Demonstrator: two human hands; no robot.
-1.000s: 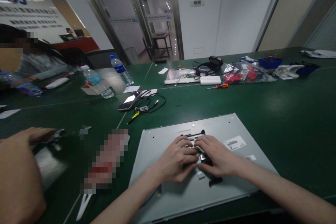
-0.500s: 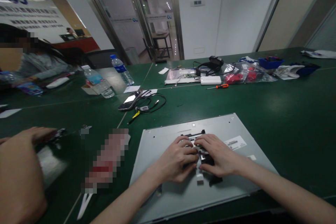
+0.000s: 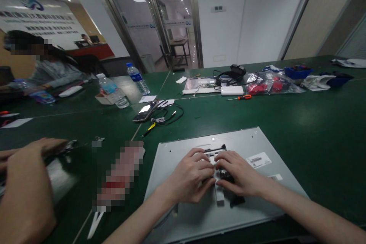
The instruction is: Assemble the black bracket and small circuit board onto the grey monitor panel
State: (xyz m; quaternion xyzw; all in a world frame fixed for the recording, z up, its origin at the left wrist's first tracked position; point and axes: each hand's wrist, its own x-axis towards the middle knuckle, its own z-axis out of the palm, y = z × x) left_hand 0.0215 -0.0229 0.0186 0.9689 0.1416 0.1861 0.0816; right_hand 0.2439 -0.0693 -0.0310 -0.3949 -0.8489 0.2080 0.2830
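A flat grey metal panel (image 3: 171, 160), like the back of a screen, lies on the green table under both forearms. At its middle, my left hand (image 3: 192, 175) curls its fingers around the left side of a small black-and-silver assembly (image 3: 226, 175). From the other side my right hand (image 3: 241, 173) closes on the same assembly, its fingertips almost meeting those of the left. The fingers hide exactly what is pinched. A pale grey block (image 3: 219, 198) sticks out below the hands, beside a black piece (image 3: 237, 201). A white label (image 3: 259, 160) is to the right.
Left of the panel lies a blurred-out flat object (image 3: 122, 175); another person's arm (image 3: 28, 187) works beyond it. Ahead are a phone (image 3: 145, 111), cables (image 3: 162, 120), water bottles (image 3: 137, 79), an orange-handled screwdriver (image 3: 244, 97) and a plastic bag of red items (image 3: 268, 84).
The view has shifted slightly, so the scene sits a little further right and lower. Both hands stay at the assembly, with only small finger movement. The other person's arm has moved slightly.
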